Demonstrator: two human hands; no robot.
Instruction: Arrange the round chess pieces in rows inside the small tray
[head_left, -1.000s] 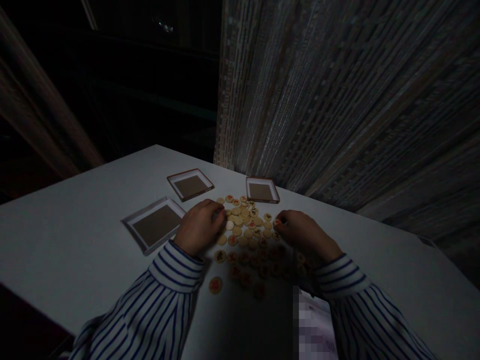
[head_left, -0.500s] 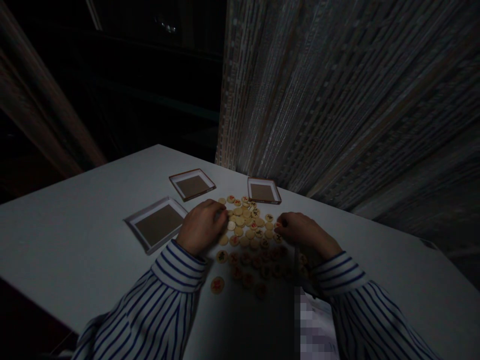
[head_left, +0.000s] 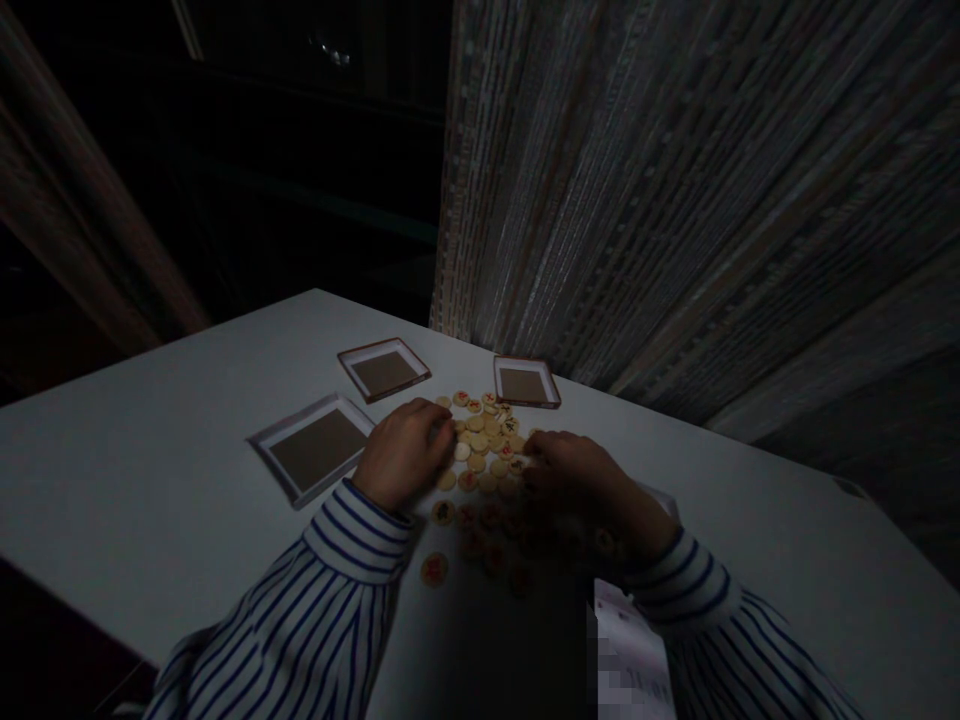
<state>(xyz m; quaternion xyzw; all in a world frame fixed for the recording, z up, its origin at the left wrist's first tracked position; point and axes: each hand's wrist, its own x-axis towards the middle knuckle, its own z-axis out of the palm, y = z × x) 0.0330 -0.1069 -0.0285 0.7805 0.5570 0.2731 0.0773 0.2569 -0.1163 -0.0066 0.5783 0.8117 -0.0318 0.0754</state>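
Round, flat, cream-coloured game discs (head_left: 478, 442), apparently of wood or plastic, lie in a loose heap between the two hands, some overlapping, some plain side up, others bearing red or black characters too small and dim to read. Nearer the body the discs sink into deep shadow, where their outlines blur and several can barely be made out; one red-marked disc (head_left: 434, 570) lies apart from the rest. The left hand (head_left: 401, 455) is loosely curled at the heap's left edge, and whether its fingertips hold a disc cannot be told. The right hand (head_left: 574, 480) reaches over the right side, fingers bent among the discs and covering some; its grip is lost in the dark. Striped white-and-blue cloth sleeves (head_left: 322, 590) run off the lower edge. A shallow grey-white rectangular box with a brown base (head_left: 315, 450) is partly covered by the left hand, while two smaller brown-rimmed trays, the left one (head_left: 384, 370) and the right one (head_left: 525, 384), stand beyond the heap. By the right sleeve a pale, pixelated panel (head_left: 634, 650) is cut off below. The smooth white desk (head_left: 150, 440) meets a ribbed, stringy-textured curtain (head_left: 637, 180).
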